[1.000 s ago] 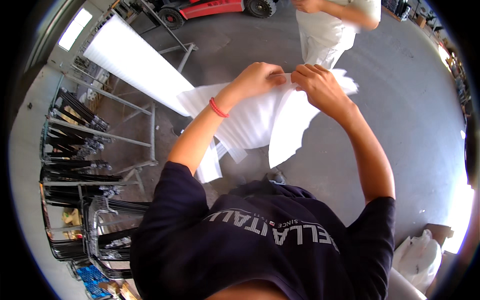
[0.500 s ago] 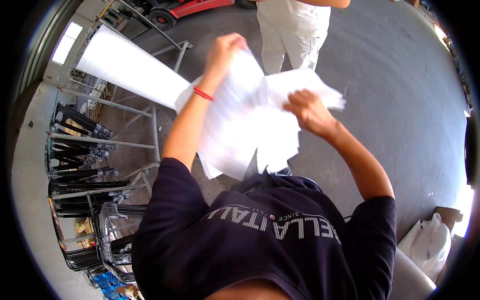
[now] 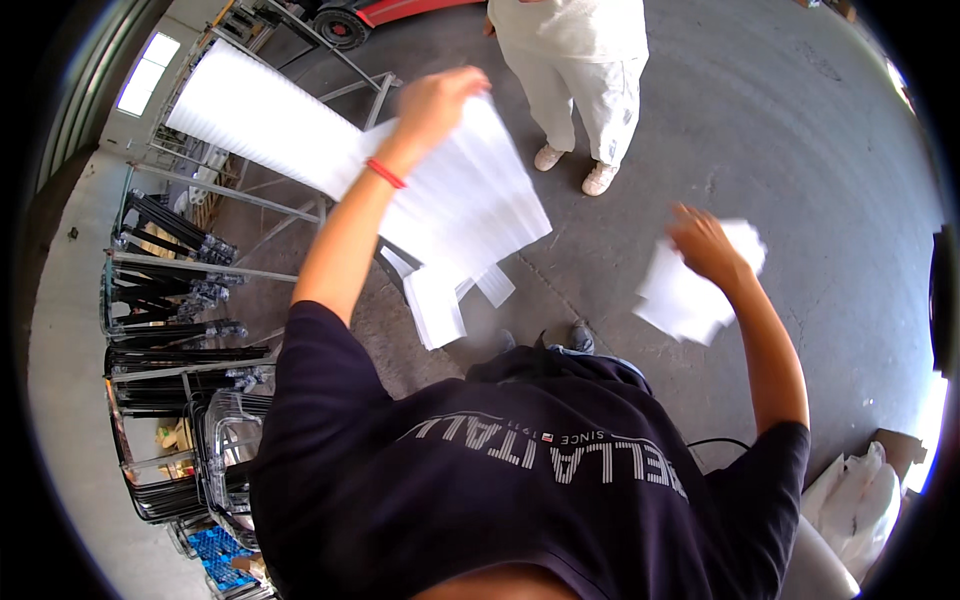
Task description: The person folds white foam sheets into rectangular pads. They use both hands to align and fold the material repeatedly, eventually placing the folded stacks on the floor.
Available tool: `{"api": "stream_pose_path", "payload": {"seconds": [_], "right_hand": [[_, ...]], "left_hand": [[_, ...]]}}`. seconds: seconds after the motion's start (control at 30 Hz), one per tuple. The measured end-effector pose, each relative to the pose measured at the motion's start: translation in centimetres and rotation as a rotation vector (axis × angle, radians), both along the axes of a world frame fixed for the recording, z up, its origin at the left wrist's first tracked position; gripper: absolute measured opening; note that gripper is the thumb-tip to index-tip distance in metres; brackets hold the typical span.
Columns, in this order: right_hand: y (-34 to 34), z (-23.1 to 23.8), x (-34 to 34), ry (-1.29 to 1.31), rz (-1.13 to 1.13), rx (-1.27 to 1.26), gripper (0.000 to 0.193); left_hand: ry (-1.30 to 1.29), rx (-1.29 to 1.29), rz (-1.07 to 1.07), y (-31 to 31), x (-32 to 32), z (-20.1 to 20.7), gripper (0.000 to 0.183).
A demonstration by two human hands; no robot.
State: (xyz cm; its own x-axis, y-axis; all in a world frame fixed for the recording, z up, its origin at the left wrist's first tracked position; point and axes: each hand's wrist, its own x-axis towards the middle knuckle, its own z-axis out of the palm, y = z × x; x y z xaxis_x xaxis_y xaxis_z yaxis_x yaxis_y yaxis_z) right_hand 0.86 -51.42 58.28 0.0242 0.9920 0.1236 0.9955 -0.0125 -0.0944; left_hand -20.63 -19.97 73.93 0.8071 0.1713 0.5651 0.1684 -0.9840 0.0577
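My left hand, a red band at its wrist, pinches the upper edge of a white foam sheet. That sheet hangs in front of the lower end of a long white foam roll; whether the two are joined is hidden behind my arm. Below it, more white pieces show, and I cannot tell what supports them. Off to the right, my right hand, blurred by motion, is closed on a smaller piece of white foam sheet, well apart from the larger one.
A metal rack at left carries bundles of black frames. Another person in white stands ahead on the grey floor. Part of a red vehicle is behind. White bags and a cardboard box lie at lower right.
My right hand has swung right and down with the smaller foam piece, away from the larger sheet. My left hand stays near its place, still gripping the sheet.
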Motion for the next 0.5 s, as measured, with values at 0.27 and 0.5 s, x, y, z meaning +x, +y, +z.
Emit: {"api": "stream_pose_path", "payload": {"seconds": [0.27,0.5], "right_hand": [[10.8,10.8,-4.9,0.585,0.168,0.365,0.017],[10.7,12.0,-4.3,0.476,0.083,0.479,0.018]], "left_hand": [[0.097,-0.191,-0.167,-8.0,3.6,1.0,0.013],[0.328,-0.212,0.157,-2.6,-2.4,2.7,0.022]]}}
